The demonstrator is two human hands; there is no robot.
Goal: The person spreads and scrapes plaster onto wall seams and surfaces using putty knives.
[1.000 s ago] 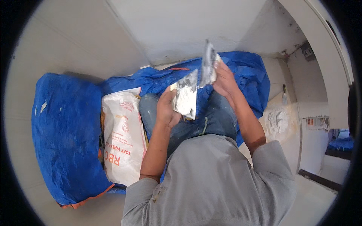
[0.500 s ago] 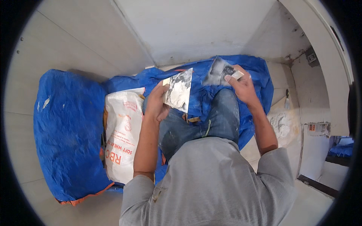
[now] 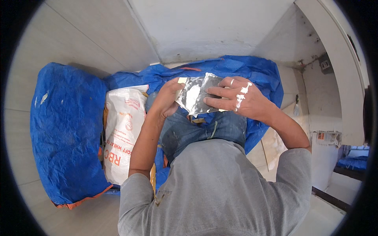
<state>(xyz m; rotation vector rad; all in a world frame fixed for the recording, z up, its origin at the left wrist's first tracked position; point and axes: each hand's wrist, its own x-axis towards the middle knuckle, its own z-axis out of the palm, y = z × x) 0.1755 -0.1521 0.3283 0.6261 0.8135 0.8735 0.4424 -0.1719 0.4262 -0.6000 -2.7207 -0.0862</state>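
Note:
My left hand (image 3: pixel 167 98) grips a flat metal putty knife (image 3: pixel 189 83) by its pale edge at the left. White putty (image 3: pixel 192 96) lies on that blade. From the right, my right hand (image 3: pixel 248 100) holds a second putty knife (image 3: pixel 205 106), a grey blade with white along its top edge. Its fingers lie stretched over the blade's face, and its thumb is hidden. Both blades meet above my lap, the right one overlapping the left. Smears of putty and a ring show on my right hand.
A bulky blue tarpaulin bundle (image 3: pixel 67 133) stands at the left beside a white printed sack (image 3: pixel 125 129). More blue tarpaulin (image 3: pixel 264 78) spreads under my legs. A pale board (image 3: pixel 277 147) lies at the right, partly behind my arm. A wall (image 3: pixel 204 31) rises ahead.
My right hand has swung left and turned over, bringing its putty knife from apart onto the left blade. My left hand has shifted only slightly. The putty patch on the left blade looks smaller.

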